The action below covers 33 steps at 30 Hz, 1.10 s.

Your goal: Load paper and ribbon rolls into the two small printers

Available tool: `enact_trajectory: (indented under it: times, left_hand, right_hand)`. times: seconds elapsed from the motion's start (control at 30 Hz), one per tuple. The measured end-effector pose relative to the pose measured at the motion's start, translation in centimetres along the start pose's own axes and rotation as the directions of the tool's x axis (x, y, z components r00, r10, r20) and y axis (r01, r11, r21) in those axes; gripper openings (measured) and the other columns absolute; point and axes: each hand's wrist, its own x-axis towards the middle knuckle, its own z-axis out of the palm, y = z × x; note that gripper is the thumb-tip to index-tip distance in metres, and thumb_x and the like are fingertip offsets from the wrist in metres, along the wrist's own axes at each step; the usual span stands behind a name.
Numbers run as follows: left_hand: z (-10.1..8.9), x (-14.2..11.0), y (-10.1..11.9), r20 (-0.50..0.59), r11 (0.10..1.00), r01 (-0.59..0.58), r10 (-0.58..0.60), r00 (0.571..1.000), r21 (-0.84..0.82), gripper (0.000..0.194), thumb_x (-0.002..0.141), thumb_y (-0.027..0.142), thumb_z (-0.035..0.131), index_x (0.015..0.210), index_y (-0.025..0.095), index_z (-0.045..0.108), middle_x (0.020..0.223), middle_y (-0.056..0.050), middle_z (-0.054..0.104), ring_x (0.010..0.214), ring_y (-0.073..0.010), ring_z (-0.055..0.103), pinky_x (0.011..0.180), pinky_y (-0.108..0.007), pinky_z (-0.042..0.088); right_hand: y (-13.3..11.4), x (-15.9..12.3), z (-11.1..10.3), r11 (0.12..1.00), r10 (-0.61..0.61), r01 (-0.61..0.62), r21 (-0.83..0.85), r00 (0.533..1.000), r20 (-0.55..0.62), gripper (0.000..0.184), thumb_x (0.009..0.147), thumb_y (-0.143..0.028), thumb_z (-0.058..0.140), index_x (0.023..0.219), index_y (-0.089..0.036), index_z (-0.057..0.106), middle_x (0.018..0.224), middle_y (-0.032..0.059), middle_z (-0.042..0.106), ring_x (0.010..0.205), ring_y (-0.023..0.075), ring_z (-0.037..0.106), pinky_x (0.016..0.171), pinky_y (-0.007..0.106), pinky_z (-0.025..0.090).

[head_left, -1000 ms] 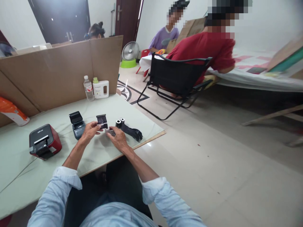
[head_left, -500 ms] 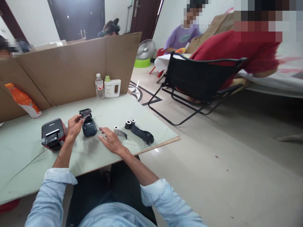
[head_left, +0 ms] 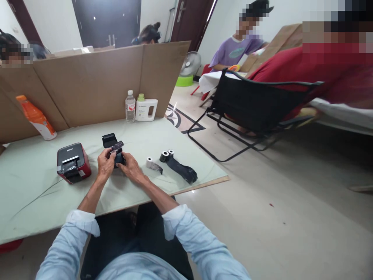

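A small black portable printer (head_left: 119,160) lies on the table between my hands, its lid (head_left: 109,140) tipped back. My left hand (head_left: 105,163) is closed in a pinch on a dark, shiny ribbon roll (head_left: 117,146) with a loose end, just above the printer's body. Against the printer's right side, my right hand (head_left: 131,168) has its fingers curled round the edge. My hands partly cover the printer. To the right lie a small white-cored roll (head_left: 149,162) with a dark tail and a pair of rolls with a long black ribbon (head_left: 181,169).
A red-and-black printer (head_left: 72,161) stands to the left. Along the cardboard screen (head_left: 101,85) are an orange bottle (head_left: 36,118), a water bottle (head_left: 130,107) and a white jug (head_left: 146,109). The table (head_left: 204,175) ends at right, near a black folding chair (head_left: 250,105) holding a person.
My left hand has brought the ribbon roll right and nearer, from by the lid to over the printer's body. My right hand has moved left onto the printer. The camera view has shifted slightly.
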Motion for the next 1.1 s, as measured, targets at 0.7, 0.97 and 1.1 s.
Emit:
enact_trajectory:
  times: [0.7,0.97,1.1]
  left_hand:
    - [-5.1,2.2,0.7,0.301,0.977,-0.095,0.033,0.953,0.192,0.032,0.079,0.037,0.074,0.103,0.018,0.082,0.092,-0.006,0.078,0.081,-0.0202,0.067,0.075,-0.030,0.054]
    - [-4.4,3.7,-0.3,0.340,0.934,-0.156,0.040,0.940,0.322,0.028,0.076,0.027,0.074,0.101,0.021,0.083,0.095,-0.005,0.080,0.090,-0.0238,0.070,0.090,-0.036,0.055]
    - [-4.1,4.2,-0.7,0.342,0.903,-0.165,0.022,0.939,0.396,0.023,0.074,0.025,0.074,0.095,0.022,0.084,0.090,-0.005,0.080,0.087,-0.0251,0.071,0.087,-0.035,0.054]
  right_hand:
    - [-4.9,5.7,-3.9,0.944,-0.136,0.101,0.315,0.986,0.092,0.033,0.083,-0.023,0.075,0.116,-0.019,0.078,0.107,0.0056,0.079,0.094,0.0192,0.072,0.086,0.030,0.056]
    - [-5.2,6.7,-4.2,0.959,-0.147,0.117,0.258,0.984,0.102,0.017,0.092,-0.025,0.066,0.094,-0.022,0.083,0.095,0.0014,0.083,0.089,0.0184,0.074,0.085,0.029,0.055]
    - [-4.7,6.9,-4.0,0.973,-0.137,0.114,0.203,0.985,0.101,0.019,0.092,-0.021,0.065,0.095,-0.022,0.083,0.099,0.0022,0.083,0.091,0.0192,0.075,0.087,0.029,0.055]
